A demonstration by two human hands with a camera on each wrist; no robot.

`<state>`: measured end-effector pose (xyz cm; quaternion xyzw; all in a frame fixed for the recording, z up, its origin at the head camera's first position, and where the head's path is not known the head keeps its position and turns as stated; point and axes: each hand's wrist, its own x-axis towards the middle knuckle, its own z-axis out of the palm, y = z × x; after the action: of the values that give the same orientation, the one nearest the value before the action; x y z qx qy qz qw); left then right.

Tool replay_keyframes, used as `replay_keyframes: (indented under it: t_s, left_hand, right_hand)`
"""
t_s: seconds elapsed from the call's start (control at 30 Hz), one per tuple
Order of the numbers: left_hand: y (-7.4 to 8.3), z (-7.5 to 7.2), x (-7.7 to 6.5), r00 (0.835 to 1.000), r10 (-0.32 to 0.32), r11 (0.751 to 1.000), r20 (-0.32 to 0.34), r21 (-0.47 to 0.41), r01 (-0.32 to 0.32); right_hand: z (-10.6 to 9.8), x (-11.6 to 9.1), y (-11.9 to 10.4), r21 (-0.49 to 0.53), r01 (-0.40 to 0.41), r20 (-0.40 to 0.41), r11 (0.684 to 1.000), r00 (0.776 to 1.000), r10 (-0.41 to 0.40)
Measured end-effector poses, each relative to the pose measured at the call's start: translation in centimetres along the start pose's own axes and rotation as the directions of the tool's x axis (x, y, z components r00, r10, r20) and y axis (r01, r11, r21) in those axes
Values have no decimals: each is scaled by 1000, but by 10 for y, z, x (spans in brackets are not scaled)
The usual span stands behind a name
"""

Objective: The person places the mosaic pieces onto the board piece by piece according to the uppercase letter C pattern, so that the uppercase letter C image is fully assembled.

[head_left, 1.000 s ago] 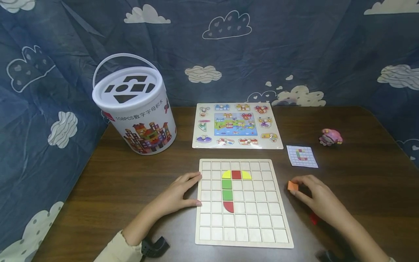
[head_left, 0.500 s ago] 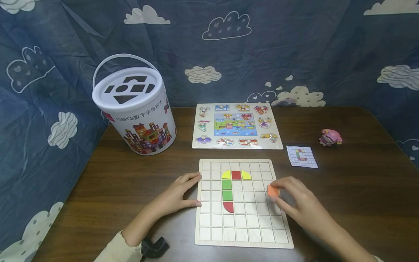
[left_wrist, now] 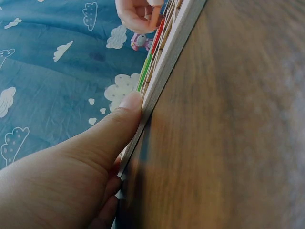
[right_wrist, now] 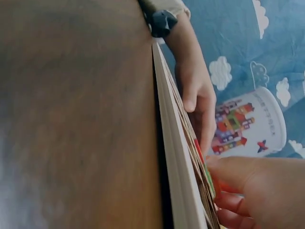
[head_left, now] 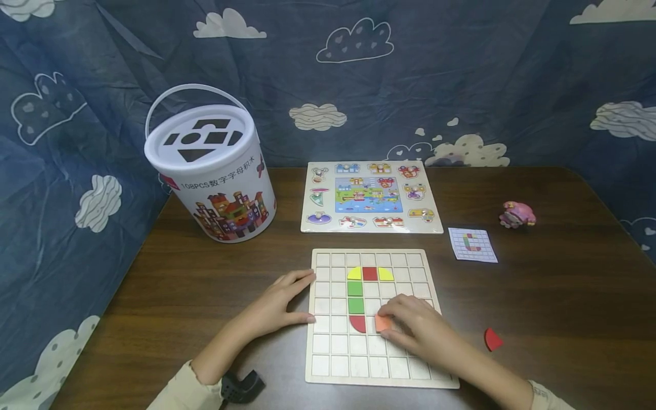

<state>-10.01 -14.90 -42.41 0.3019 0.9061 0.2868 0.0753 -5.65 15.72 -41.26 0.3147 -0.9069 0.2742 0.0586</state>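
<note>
A wooden grid board (head_left: 359, 363) lies flat on the table. Set in its cells are two yellow quarter-round tiles (head_left: 355, 274), a red square tile (head_left: 369, 274), two green square tiles (head_left: 355, 289) and a red quarter-round tile (head_left: 358, 324). My right hand (head_left: 422, 330) pinches an orange square tile (head_left: 382, 323) between thumb and fingers, at the board just right of the red quarter-round. Along the board's left edge rests my left hand (head_left: 274, 304), fingers and thumb extended and touching the rim. In the left wrist view its thumb (left_wrist: 129, 102) lies against that edge.
Right of the board, a red quarter-round tile (head_left: 493, 339) lies on the table. A pattern card (head_left: 487, 246) and a pink toy figure (head_left: 519, 214) sit farther back. Behind the board lies a picture puzzle (head_left: 371, 196); a white block bucket (head_left: 215, 171) stands at back left.
My right hand has carried the orange square tile leftward from the table onto the board, uncovering the loose red quarter-round tile. My left hand has stayed in place.
</note>
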Motion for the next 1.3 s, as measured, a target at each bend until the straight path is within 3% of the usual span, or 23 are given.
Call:
replay_keyframes:
  t_s: [0.23, 0.6, 0.83, 1.13, 1.3]
  left_hand:
    - [0, 0, 0, 1000, -3, 1000, 0, 5, 3]
    - [-1, 0, 1, 1000, 8, 1000, -6, 15, -8]
    - [-1, 1, 1, 1000, 3, 1000, -1, 17, -3]
    - [-1, 0, 1, 1000, 3, 1000, 2, 8, -3]
    - [-2, 1, 1, 1000, 0, 1000, 0, 2, 0]
  right_hand:
    - [5, 3, -2, -7, -28, 50, 1000, 998, 28]
    - [7, 6, -3, -9, -13, 32, 1000, 999, 14]
    - [-14, 4, 0, 9, -47, 112, 999, 993, 46]
    - [-58, -20, 15, -59, -44, -43, 997, 998, 42]
    - [-71, -43, 26, -50, -75, -81, 996, 994, 71]
